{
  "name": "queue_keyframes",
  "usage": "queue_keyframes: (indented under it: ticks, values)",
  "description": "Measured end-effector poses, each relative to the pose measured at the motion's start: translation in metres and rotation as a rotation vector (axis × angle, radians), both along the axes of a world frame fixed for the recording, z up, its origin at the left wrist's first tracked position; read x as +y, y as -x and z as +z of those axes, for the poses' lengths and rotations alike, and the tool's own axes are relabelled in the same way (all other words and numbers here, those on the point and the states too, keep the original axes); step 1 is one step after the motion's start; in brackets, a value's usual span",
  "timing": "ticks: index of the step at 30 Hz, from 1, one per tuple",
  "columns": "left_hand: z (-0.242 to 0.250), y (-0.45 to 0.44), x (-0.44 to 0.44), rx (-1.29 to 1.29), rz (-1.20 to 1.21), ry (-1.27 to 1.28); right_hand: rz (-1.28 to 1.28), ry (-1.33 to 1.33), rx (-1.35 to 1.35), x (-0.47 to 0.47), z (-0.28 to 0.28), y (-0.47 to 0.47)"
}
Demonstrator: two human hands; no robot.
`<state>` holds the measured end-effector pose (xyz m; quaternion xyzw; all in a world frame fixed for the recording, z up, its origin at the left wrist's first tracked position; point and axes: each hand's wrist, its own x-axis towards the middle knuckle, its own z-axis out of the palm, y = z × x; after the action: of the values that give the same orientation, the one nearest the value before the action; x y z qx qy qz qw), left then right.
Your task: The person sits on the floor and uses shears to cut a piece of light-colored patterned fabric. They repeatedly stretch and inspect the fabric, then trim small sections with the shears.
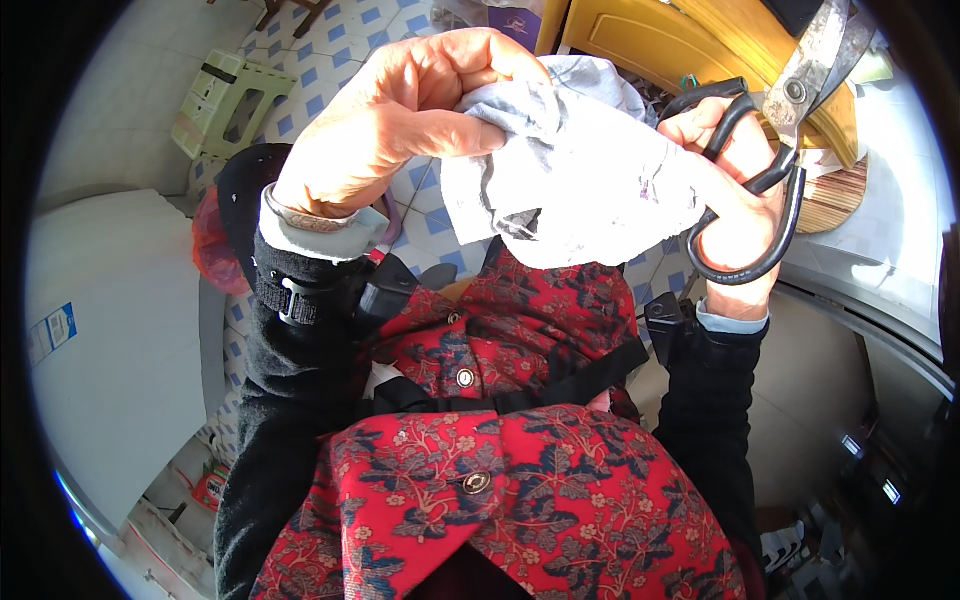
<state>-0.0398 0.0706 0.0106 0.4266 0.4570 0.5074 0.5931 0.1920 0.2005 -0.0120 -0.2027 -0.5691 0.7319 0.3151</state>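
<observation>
A white and pale blue cloth (577, 172) with dark marks stretches between my hands, brightly sunlit. My left hand (405, 120) pinches its upper left edge between thumb and fingers. At the cloth's right side, my right hand (731, 180) grips the fabric and also carries large scissors (795, 90) with black-coated handles, looped around the hand. The metal blades point up and away past the fingers, clear of the cloth. Some fingers of the right hand are hidden behind the cloth.
A yellow wooden cabinet (652, 37) stands ahead, with a round woven mat (836, 195) at right. A green folding stool (232, 105) is on the tiled floor at upper left. Beside my left arm are a red plastic bag (217, 244) and a large white panel (112, 337).
</observation>
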Motion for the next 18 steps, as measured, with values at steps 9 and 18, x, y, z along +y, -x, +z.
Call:
queue_keyframes:
  ticks: [9, 18]
  values:
    - [-0.001, -0.017, 0.004, 0.584, 0.216, -0.413, -0.079, 0.062, -0.145, -0.011, 0.001, 0.004]
    - [-0.021, -0.065, 0.003, 1.005, 0.3, -0.641, -0.19, 0.209, -0.009, -0.013, -0.008, -0.001]
